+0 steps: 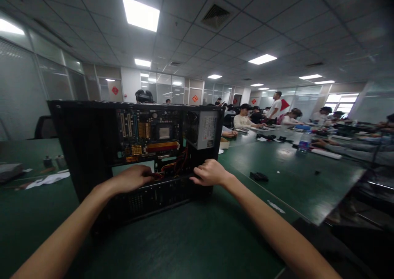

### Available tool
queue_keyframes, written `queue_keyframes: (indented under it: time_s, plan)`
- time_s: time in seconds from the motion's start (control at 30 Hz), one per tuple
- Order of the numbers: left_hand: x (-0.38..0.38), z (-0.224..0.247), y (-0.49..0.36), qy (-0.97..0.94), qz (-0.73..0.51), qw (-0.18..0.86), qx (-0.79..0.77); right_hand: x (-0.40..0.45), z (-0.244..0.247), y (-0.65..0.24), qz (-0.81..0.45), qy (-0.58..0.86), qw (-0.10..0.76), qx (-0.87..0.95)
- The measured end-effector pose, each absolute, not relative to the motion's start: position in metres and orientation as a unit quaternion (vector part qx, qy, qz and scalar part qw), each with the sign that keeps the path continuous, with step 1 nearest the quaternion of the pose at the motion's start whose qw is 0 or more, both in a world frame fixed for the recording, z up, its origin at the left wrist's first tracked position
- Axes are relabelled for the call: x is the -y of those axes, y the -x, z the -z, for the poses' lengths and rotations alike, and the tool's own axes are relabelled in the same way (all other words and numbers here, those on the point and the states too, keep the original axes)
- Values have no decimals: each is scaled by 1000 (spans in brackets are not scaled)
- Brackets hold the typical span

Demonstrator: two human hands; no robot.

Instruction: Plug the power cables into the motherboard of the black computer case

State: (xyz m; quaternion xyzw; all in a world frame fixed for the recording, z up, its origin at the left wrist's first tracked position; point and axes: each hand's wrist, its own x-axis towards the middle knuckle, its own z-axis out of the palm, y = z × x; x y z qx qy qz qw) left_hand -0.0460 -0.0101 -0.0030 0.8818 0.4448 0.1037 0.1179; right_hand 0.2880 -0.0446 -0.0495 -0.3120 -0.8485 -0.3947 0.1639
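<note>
In front of me a black computer case (89, 147) stands with its open side facing me. Inside are a motherboard (172, 133), a power supply (207, 131) at the upper right, and red, yellow and black cables (177, 166) low in the middle. My left hand (135, 177) reaches over the case's lower rail, its fingers closed at the cable bundle; the fingertips are partly hidden. Closer to the lower right, my right hand (209, 173) is curled with bent fingers over the same rail. Whatever it may hold is hidden.
The case stands on a green table (172, 238). White paper (49, 179) and a grey block (10, 172) lie to the left. To the right are a small black object (259, 176), a plastic bottle (304, 141) and several people seated at the tables.
</note>
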Motion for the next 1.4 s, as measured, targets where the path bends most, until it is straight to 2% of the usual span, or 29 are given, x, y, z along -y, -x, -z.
queue_keyframes:
  time_s: [0.1,0.3,0.37,0.47,0.6,0.73,0.83,0.93,1.13,1.4]
  plan:
    - [24,-12,43,-898,-143,55,-413,55,40,-276,322,360,179,857]
    - [67,-58,25,-875,-199,-177,-404,69,-5,-222,85,300,374,873]
    - [79,-72,18,-843,-218,-251,-424,68,-27,-207,-5,282,394,875]
    - [87,-84,11,-804,-250,-292,-454,66,-58,-196,-70,323,407,851]
    - [83,-88,13,-830,-263,-279,-406,67,-77,-199,-143,301,362,871]
    - [84,-89,22,-897,-261,-154,-323,73,-77,-206,-238,253,292,891]
    - [92,-90,25,-914,-264,-40,-306,78,-78,-214,-248,247,314,882]
    - [99,-85,20,-919,-281,12,-276,83,-83,-221,-209,265,378,862]
    - [85,-69,3,-893,-382,-61,-230,83,-89,-218,-171,290,507,793]
    - [72,-76,10,-870,-400,-113,-267,82,-83,-203,-233,264,470,810]
